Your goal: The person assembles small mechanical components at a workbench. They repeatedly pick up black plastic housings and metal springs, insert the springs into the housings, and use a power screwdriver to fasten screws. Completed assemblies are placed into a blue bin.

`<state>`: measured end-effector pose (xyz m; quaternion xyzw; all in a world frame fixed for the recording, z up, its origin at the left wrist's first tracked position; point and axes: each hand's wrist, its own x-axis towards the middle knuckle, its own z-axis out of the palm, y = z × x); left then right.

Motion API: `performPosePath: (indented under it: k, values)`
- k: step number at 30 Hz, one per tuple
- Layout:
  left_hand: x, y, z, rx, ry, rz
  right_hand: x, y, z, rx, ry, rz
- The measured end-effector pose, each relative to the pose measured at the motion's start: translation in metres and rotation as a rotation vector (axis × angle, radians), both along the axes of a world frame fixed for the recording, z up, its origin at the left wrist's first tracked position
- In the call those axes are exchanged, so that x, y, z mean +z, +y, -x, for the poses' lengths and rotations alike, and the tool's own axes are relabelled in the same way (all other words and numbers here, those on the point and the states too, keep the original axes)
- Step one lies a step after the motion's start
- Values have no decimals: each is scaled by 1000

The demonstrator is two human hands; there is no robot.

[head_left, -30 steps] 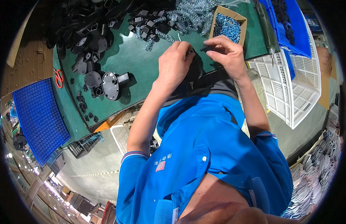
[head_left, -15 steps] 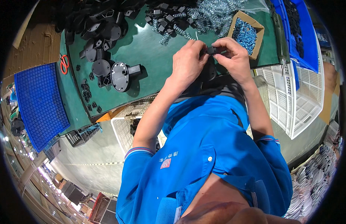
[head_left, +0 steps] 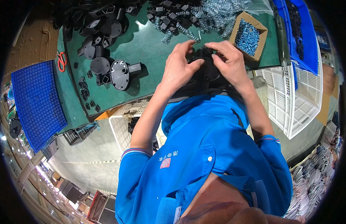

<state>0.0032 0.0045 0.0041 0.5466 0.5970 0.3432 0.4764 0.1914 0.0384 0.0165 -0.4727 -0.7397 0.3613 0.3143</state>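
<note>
My left hand is held over the table's front edge, thumb and fingers apart, with nothing between them. Close by on its right, my right hand has its thumb and fingers closed round a small black block, partly covered by the fingertips. Just below the block, between both hands, is a black plastic part with a round base; it is dark against my trousers, so its outline is hard to make out.
An open carton of bluish screws stands right of my hands. Springs and black blocks are heaped behind. Round-based black parts, small black pieces and red-handled scissors lie left. A power screwdriver is at the right edge.
My left hand has let go of the small black block and moved left, its fingers spreading. My right hand has shifted slightly, and the block now sits lower over the round-based part.
</note>
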Motion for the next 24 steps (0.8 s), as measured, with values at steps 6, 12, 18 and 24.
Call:
performPosePath:
  k: [6, 12, 18, 24]
  values:
    - [-3, 0, 1, 53, -357, 268, -18, -11, 12, -148, 109, -66]
    - [-7, -6, 14, 249, -1082, 580, -10, -20, 15, -320, 443, 186]
    - [1, -31, -9, 194, -1160, 531, 5, -30, 13, -164, 399, 134]
    - [-14, -42, -11, 154, -1337, 476, 21, -18, 4, 37, 275, 42]
